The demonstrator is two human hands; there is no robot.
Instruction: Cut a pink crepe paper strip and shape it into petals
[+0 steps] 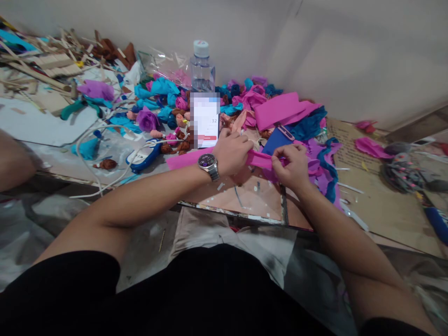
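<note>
A strip of pink crepe paper [258,160] runs between my two hands, low over the table. My left hand [231,151], with a watch [207,161] on its wrist, is closed on the strip's left part; a flat pink length [185,159] shows beyond that wrist. My right hand [291,167] pinches the strip's other end between thumb and fingers. Just behind the right hand lies a dark blue flat piece [275,141] with a pink clip-like thing [286,132] on it. Purple crepe paper [315,154] lies beside that hand.
A lit phone [209,121] leans before a clear bottle [202,74]. Crepe flowers [147,120] and paper scraps crowd the table's back. A white cable [84,158] and a blue-white device [143,155] lie left. Wooden sticks [52,65] fill the far left; cardboard [378,191] lies right.
</note>
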